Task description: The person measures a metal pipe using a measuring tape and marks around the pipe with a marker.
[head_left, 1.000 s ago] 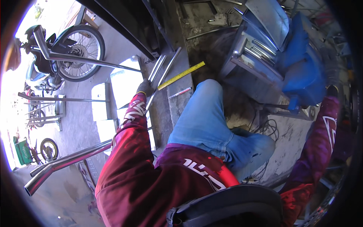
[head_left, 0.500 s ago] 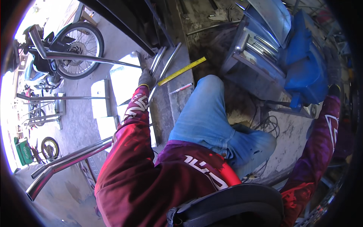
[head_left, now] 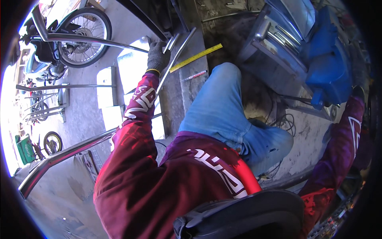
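My left hand, in a grey knit glove, is closed around shiny metal tubes at the dark metal frame; the gloved fingers hide part of the grip. Beside it a longer straight tube slants down toward my sleeve. A yellow ruler lies just right of that tube, with a red and white marker below it. Far to the right, my right hand is dark and small near the picture's rim, next to a blue machine; its fingers cannot be made out.
A bent tube crosses in front of a motorcycle wheel. Another bent tube runs from the lower left under my left arm. Metal rods lie beside the blue machine. Cables coil on the floor near my knee.
My left hand has shifted up along the tubes and more of its back shows. At the lower left, two bent tubes showed before; one shows now. The view has shifted slightly.
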Demonstrator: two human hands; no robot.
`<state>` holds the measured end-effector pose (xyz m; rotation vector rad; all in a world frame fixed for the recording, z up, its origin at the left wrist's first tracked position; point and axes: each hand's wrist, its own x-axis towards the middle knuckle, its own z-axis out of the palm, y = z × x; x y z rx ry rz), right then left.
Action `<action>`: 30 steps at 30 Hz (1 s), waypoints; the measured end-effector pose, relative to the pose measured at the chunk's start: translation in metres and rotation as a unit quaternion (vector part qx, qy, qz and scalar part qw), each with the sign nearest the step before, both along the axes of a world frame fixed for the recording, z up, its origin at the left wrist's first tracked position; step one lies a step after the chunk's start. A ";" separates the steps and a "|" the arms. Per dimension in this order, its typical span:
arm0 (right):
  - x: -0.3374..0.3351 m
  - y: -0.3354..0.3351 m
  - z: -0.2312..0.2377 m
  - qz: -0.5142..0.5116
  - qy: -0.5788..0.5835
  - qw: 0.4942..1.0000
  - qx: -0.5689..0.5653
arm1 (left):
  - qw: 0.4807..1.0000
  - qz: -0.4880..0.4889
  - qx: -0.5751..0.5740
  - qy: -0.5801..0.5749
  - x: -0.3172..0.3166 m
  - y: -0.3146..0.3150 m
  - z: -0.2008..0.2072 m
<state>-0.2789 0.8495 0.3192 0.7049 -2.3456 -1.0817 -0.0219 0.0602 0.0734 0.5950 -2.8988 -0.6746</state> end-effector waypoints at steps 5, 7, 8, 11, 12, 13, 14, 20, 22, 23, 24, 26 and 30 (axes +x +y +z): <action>0.022 -0.020 0.011 -0.043 0.003 0.996 -0.075 | 0.996 0.026 -0.009 -0.088 0.006 -0.033 -0.036; 0.025 -0.025 0.015 -0.063 0.008 0.995 -0.081 | 0.967 -0.011 -0.089 -0.237 0.018 -0.062 -0.077; 0.025 -0.034 0.015 -0.063 0.011 0.995 -0.082 | 0.958 -0.014 -0.040 -0.284 0.030 -0.075 -0.096; 0.039 -0.063 0.011 -0.108 -0.010 0.988 -0.112 | 0.973 0.005 0.020 -0.232 0.051 -0.085 -0.126; 0.046 -0.060 0.013 -0.131 -0.016 0.985 -0.114 | 0.970 0.026 0.052 -0.236 0.042 -0.072 -0.120; 0.046 -0.051 0.017 -0.103 -0.016 0.988 -0.110 | 0.966 0.053 0.082 -0.239 0.038 -0.069 -0.117; 0.045 -0.041 0.019 -0.091 -0.015 0.990 -0.108 | 0.973 0.049 0.080 -0.210 0.034 -0.066 -0.114; 0.034 -0.042 0.016 -0.071 -0.029 0.991 -0.111 | 0.985 0.096 0.076 -0.119 0.013 -0.064 -0.109; 0.035 -0.045 0.013 -0.098 -0.036 0.987 -0.120 | 0.983 0.090 0.067 -0.148 0.006 -0.064 -0.110; 0.035 -0.047 0.013 -0.113 -0.040 0.985 -0.127 | 0.983 0.091 0.067 -0.147 0.005 -0.065 -0.110; 0.037 -0.044 0.012 -0.131 -0.043 0.981 -0.133 | 0.982 0.087 0.067 -0.155 0.005 -0.063 -0.109; 0.038 -0.040 0.012 -0.061 -0.001 0.993 -0.103 | 0.982 0.091 0.079 -0.148 0.005 -0.060 -0.109; 0.037 -0.045 0.015 -0.042 -0.009 0.993 -0.108 | 0.978 0.104 0.112 -0.139 0.010 -0.056 -0.098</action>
